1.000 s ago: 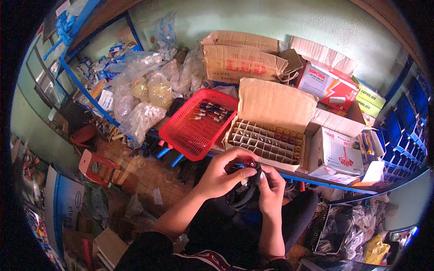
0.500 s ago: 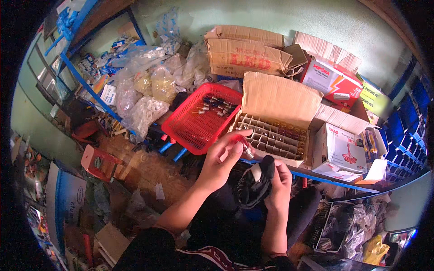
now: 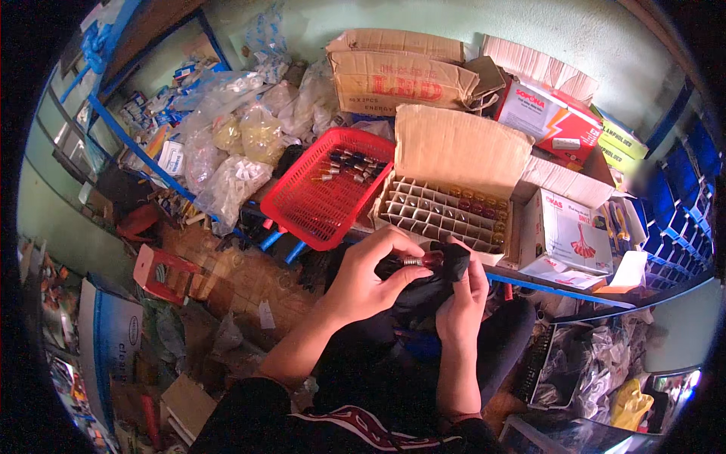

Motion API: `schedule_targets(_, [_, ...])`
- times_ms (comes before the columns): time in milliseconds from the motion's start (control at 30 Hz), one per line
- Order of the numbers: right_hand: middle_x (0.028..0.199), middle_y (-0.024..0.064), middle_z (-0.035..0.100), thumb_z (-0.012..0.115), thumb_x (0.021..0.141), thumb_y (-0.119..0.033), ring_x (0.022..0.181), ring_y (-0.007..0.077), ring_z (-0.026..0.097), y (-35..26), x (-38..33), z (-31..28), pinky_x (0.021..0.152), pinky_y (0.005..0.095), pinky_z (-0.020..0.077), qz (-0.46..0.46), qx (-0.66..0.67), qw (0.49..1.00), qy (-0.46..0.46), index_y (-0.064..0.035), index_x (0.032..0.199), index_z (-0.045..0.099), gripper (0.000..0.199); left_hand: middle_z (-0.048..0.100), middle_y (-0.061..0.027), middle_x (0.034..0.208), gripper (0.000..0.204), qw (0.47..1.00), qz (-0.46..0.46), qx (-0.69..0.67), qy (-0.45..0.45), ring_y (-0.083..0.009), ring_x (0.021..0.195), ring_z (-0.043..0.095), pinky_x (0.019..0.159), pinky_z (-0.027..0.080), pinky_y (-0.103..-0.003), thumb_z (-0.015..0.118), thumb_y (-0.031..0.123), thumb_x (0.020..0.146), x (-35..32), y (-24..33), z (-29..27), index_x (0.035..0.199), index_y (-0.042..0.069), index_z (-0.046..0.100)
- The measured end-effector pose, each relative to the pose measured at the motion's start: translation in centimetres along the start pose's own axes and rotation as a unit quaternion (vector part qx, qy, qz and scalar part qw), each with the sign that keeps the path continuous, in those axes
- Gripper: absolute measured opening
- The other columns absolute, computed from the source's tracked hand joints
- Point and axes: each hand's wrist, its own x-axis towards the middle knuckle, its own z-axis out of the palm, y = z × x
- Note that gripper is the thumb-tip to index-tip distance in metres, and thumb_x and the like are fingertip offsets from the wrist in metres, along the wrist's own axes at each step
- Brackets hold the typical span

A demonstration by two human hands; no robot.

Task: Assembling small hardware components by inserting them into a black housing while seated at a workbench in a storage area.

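Observation:
Pinched between the fingers of my left hand (image 3: 361,281) is a small red light bulb (image 3: 432,259), held near its silver screw base, which points left. Its red glass end meets a black cloth (image 3: 455,264) that my right hand (image 3: 463,306) grips with closed fingers. Just beyond both hands stands an open cardboard box (image 3: 463,144) with a grid of dividers. Yellow and dark red bulbs fill cells on its right side, and some other cells hold pale or clear-looking pieces. Left of it, a red plastic basket (image 3: 302,208) carries several bulbs with dark glass and metal bases.
Cartons stand behind: a brown carton (image 3: 408,79), a red box (image 3: 541,113) and a white box (image 3: 567,234) at right. Plastic bags (image 3: 234,181) crowd the left of the blue-edged shelf. Below left is a red stool (image 3: 162,272); lower right, a tray of wrapped items (image 3: 575,371).
The bulb has turned in my left hand, its base now pointing left and its glass toward the right. My right hand has brought the cloth up against the glass.

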Motion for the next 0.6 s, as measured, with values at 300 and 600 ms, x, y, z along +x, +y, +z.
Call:
schedule_targets(300, [0.119,0.0085,0.073,0.068,0.103,-0.011,0.114,0.0166,0.064,-1.0,-0.1,0.5,0.105,0.0315,0.0459,-0.032,-0.155,0.987,-0.022,0.0015,0.120,0.069,0.021,0.074,-0.0111,0.103,0.017,0.998,0.015,0.026,-0.063,-0.0285,0.097,0.073,0.088,0.057,-0.037,0.077,-0.002,0.087,0.3,-0.1,-0.4,0.104,0.001,0.072])
schedule_targets(600, [0.098,0.0090,0.073,0.066,0.102,-0.009,0.094,0.0142,0.065,-0.2,-0.3,0.6,0.090,0.0298,0.0503,-0.088,-0.263,0.961,-0.014,0.0016,0.108,0.068,0.012,0.070,-0.0177,0.095,0.009,0.995,-0.033,0.071,-0.068,-0.0386,0.089,0.072,0.078,0.056,-0.042,0.070,0.003,0.095,-0.3,-0.8,0.8,0.101,-0.001,0.065])
